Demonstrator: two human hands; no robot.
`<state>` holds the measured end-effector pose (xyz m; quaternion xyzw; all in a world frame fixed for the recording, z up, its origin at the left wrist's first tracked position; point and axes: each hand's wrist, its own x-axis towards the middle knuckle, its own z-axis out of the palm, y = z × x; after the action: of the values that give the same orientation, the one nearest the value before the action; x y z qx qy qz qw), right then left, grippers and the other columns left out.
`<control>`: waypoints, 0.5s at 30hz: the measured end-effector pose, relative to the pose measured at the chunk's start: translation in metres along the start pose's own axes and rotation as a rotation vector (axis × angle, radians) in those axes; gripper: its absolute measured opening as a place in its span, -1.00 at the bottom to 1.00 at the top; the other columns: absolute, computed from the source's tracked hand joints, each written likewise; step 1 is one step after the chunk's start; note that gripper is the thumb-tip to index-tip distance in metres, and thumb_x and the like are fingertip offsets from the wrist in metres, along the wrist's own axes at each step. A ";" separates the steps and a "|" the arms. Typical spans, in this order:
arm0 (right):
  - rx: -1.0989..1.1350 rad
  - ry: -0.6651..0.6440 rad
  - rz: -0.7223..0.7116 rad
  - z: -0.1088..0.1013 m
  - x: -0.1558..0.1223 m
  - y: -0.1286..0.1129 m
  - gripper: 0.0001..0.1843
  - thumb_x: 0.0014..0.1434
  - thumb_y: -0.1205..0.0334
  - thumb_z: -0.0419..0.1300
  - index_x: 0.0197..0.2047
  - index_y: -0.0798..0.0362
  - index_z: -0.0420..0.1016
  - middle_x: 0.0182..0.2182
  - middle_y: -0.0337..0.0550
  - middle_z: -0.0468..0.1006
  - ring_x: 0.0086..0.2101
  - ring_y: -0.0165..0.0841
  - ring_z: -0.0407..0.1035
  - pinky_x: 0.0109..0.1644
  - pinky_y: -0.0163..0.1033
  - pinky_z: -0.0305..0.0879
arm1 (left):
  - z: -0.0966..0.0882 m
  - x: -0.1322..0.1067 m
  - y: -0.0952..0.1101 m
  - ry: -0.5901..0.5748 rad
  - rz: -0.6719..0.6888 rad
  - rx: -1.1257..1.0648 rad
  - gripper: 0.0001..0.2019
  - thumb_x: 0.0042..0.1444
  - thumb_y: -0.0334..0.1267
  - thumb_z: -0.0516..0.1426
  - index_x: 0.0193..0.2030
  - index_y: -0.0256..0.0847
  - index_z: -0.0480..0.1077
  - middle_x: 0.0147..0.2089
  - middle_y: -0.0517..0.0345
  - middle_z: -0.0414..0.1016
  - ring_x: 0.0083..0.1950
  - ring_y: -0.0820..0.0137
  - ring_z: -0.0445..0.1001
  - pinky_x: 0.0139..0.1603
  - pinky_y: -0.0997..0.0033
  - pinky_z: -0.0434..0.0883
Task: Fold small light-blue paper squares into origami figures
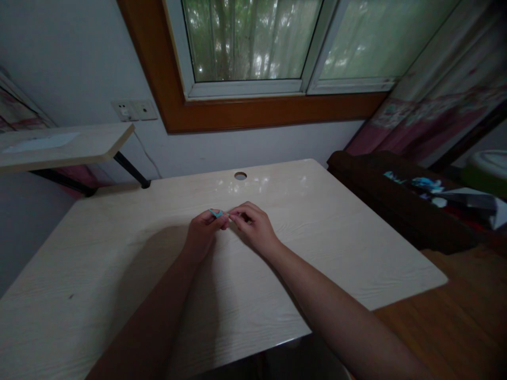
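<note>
Above the middle of the desk, my left hand (206, 228) is closed with thumb and fingers around a small light-blue piece (216, 213). It looks thin and pointed at one end, but its kind is too small to tell. Close against it, my right hand (253, 221) has its thumb and index finger pinched together at the right side of the blue piece. What lies between those fingertips is hidden. Both hands nearly touch at the fingertips.
The pale wood-grain desk (336, 253) has a round cable hole (240, 176) near its back edge. A raised shelf (67, 148) on black legs stands at the left. Beyond the right edge is a dark brown sofa (368, 174) with several items on it.
</note>
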<state>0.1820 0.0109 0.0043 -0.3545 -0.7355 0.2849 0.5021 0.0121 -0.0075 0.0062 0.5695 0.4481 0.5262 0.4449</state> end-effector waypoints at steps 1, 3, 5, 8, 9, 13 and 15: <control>0.000 -0.003 0.001 0.000 0.000 0.000 -0.92 0.25 0.27 0.23 -0.20 -0.01 0.57 -0.33 -0.19 0.49 -0.37 -0.40 0.36 -0.29 -0.29 0.26 | 0.000 0.000 0.000 0.006 0.002 0.005 -0.81 0.12 -0.17 0.19 -0.41 -0.23 0.46 -0.44 0.20 0.45 -0.34 0.43 0.38 -0.23 0.44 0.32; -0.001 -0.008 0.007 0.000 0.000 0.000 -0.92 0.25 0.26 0.23 -0.20 -0.01 0.57 -0.33 -0.19 0.49 -0.37 -0.39 0.36 -0.29 -0.29 0.26 | 0.000 0.001 -0.001 0.023 0.009 0.011 -0.82 0.11 -0.17 0.20 -0.41 -0.23 0.46 -0.44 0.20 0.45 -0.35 0.43 0.38 -0.23 0.44 0.32; -0.003 -0.012 0.012 0.000 0.000 0.000 -0.92 0.25 0.25 0.23 -0.20 -0.01 0.57 -0.33 -0.18 0.49 -0.37 -0.39 0.35 -0.29 -0.29 0.26 | 0.000 0.001 -0.003 0.033 0.014 0.011 -0.83 0.10 -0.18 0.21 -0.39 -0.23 0.47 -0.44 0.21 0.45 -0.35 0.43 0.38 -0.23 0.44 0.32; -0.002 -0.003 0.023 0.001 0.000 0.000 -0.92 0.24 0.24 0.24 -0.21 -0.01 0.57 -0.35 -0.19 0.48 -0.39 -0.40 0.33 -0.30 -0.29 0.25 | 0.000 0.001 -0.004 0.044 0.006 0.006 -0.85 0.10 -0.19 0.22 -0.39 -0.23 0.46 -0.43 0.21 0.46 -0.34 0.44 0.40 -0.22 0.44 0.33; -0.003 0.000 0.026 0.001 0.000 0.001 -0.92 0.24 0.24 0.24 -0.21 0.00 0.57 -0.35 -0.19 0.48 -0.40 -0.40 0.32 -0.30 -0.29 0.25 | 0.000 0.001 -0.004 0.048 0.002 0.009 -0.85 0.10 -0.19 0.22 -0.39 -0.23 0.46 -0.43 0.21 0.47 -0.34 0.44 0.40 -0.21 0.44 0.34; -0.003 -0.005 0.039 0.002 -0.001 0.003 -0.93 0.24 0.24 0.24 -0.24 0.01 0.56 -0.37 -0.19 0.47 -0.40 -0.40 0.32 -0.30 -0.28 0.24 | 0.000 0.000 0.000 0.062 -0.002 0.039 -0.83 0.10 -0.18 0.22 -0.39 -0.23 0.46 -0.43 0.20 0.47 -0.34 0.43 0.42 -0.23 0.45 0.35; 0.000 -0.004 0.043 0.002 -0.001 0.003 -0.93 0.24 0.24 0.23 -0.24 0.01 0.55 -0.37 -0.20 0.46 -0.40 -0.39 0.32 -0.30 -0.28 0.24 | 0.001 -0.001 0.003 0.067 0.001 0.055 -0.82 0.10 -0.16 0.22 -0.39 -0.24 0.46 -0.42 0.19 0.48 -0.34 0.43 0.42 -0.23 0.44 0.36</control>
<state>0.1809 0.0119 0.0007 -0.3695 -0.7286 0.2964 0.4947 0.0132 -0.0091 0.0090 0.5637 0.4769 0.5327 0.4136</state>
